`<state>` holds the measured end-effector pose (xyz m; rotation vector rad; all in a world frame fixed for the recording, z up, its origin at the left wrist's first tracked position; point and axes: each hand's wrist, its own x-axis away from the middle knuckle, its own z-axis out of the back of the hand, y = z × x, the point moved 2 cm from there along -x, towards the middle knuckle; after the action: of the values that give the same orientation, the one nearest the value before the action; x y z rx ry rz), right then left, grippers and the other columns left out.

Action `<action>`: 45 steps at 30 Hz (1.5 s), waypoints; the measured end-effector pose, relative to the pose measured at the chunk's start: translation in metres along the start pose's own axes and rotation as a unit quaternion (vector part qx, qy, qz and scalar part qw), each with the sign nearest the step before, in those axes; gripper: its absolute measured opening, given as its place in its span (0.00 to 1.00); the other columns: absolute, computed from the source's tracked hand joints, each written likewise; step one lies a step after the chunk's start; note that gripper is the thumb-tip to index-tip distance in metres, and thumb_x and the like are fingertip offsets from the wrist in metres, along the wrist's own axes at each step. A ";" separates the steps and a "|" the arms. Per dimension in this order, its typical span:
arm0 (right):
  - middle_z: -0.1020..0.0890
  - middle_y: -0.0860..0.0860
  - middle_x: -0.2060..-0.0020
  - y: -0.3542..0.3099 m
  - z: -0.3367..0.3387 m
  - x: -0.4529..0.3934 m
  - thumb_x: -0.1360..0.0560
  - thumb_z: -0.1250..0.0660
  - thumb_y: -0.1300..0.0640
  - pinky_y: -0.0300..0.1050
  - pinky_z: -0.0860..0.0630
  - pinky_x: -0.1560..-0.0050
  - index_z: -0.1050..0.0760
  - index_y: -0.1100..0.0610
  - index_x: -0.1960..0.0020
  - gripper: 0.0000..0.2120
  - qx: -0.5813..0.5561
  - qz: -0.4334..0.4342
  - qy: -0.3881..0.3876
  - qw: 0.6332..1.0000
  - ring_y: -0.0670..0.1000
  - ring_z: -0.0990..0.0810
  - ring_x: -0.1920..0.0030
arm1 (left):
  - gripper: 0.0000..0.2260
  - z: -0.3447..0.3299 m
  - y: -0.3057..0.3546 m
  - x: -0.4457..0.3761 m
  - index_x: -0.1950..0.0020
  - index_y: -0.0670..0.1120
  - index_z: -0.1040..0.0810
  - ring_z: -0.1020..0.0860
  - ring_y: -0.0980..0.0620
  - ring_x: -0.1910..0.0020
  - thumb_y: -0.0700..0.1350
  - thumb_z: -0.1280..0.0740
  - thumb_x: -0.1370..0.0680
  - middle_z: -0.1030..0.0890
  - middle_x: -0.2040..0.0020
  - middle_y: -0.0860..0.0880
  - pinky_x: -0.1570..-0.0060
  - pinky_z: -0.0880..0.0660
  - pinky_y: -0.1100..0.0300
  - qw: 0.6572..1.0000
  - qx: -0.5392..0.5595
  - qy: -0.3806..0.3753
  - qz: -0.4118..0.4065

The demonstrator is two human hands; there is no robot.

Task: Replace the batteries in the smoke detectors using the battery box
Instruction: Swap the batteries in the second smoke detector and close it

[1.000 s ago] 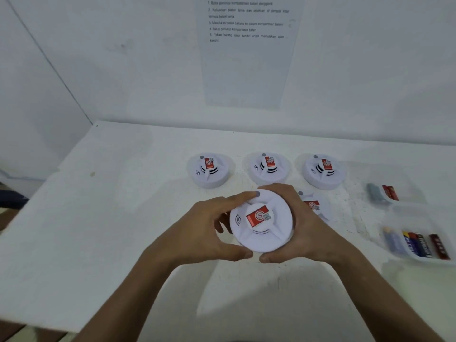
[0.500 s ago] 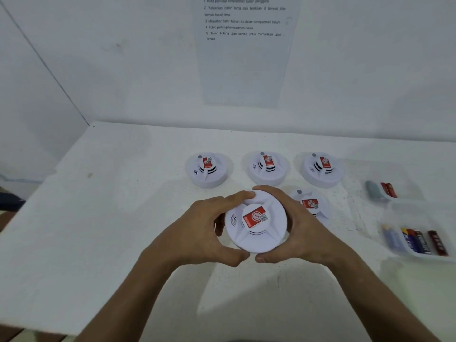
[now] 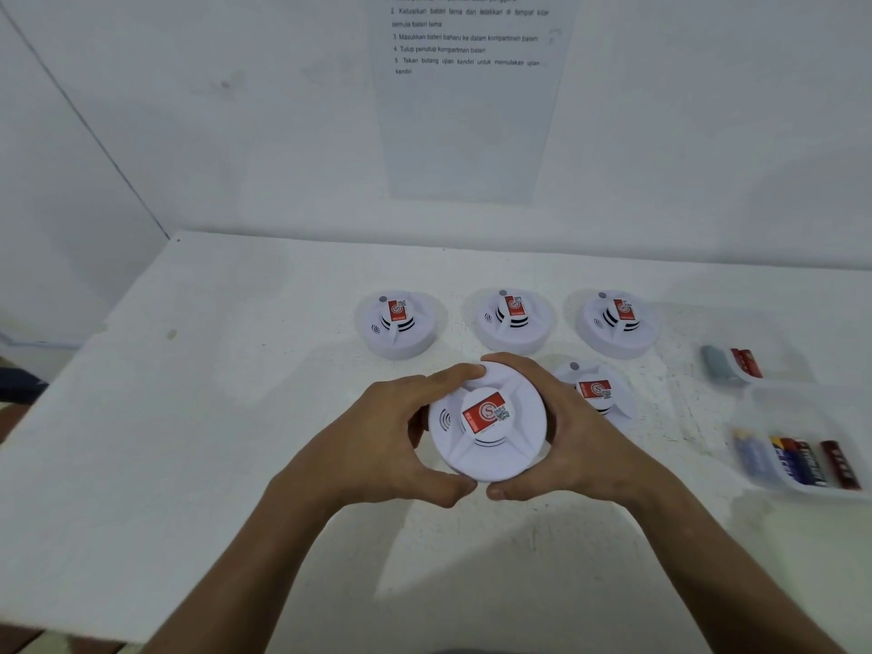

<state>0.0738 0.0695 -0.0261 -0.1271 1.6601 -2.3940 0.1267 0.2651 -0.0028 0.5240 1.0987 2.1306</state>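
Observation:
A round white smoke detector (image 3: pixel 488 424) with a red label sits between both my hands above the white table (image 3: pixel 198 417). My left hand (image 3: pixel 387 439) curls round its left rim and my right hand (image 3: pixel 571 439) curls round its right rim, thumbs nearly meeting at the front. A clear battery box (image 3: pixel 802 453) with several batteries lies at the right. Behind it, a smaller clear tray (image 3: pixel 731 365) holds a grey battery and a red one.
Three more detectors stand in a row behind: left (image 3: pixel 398 323), middle (image 3: pixel 512 318), right (image 3: pixel 618 323). Another detector (image 3: pixel 594 389) lies just behind my right hand. A printed instruction sheet (image 3: pixel 467 87) hangs on the wall. The table's left edge drops off.
The held detector has turned slightly between my hands, its label now tilted a little more. Both hands keep their grip in about the same place.

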 end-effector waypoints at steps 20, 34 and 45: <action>0.27 0.33 0.35 0.005 0.006 -0.005 0.39 0.17 0.65 0.30 0.28 0.39 0.38 0.47 0.29 0.47 0.031 0.008 0.000 0.999 0.40 0.28 0.32 | 0.47 0.001 -0.008 -0.004 0.25 0.65 0.45 0.26 0.55 0.61 0.52 0.21 0.36 0.23 0.51 0.60 0.60 0.24 0.65 1.000 -0.009 0.024 0.005; 0.26 0.45 0.32 0.016 0.003 -0.004 0.36 0.20 0.60 0.67 0.23 0.46 0.39 0.48 0.25 0.46 -0.017 -0.017 0.029 0.999 0.55 0.26 0.35 | 0.40 0.003 -0.009 -0.003 0.28 0.60 0.34 0.27 0.60 0.63 0.52 0.19 0.37 0.21 0.49 0.62 0.62 0.25 0.66 0.997 0.037 0.062 0.017; 0.26 0.42 0.33 0.019 0.002 -0.002 0.36 0.21 0.59 0.66 0.22 0.48 0.41 0.45 0.25 0.46 -0.041 -0.029 0.012 0.999 0.58 0.25 0.37 | 0.40 0.000 -0.007 -0.005 0.31 0.62 0.35 0.23 0.62 0.52 0.51 0.19 0.37 0.22 0.44 0.66 0.60 0.26 0.70 0.998 0.058 0.033 0.019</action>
<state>0.0784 0.0622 -0.0428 -0.1630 1.7914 -2.3787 0.1326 0.2645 -0.0093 0.5361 1.2647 2.1383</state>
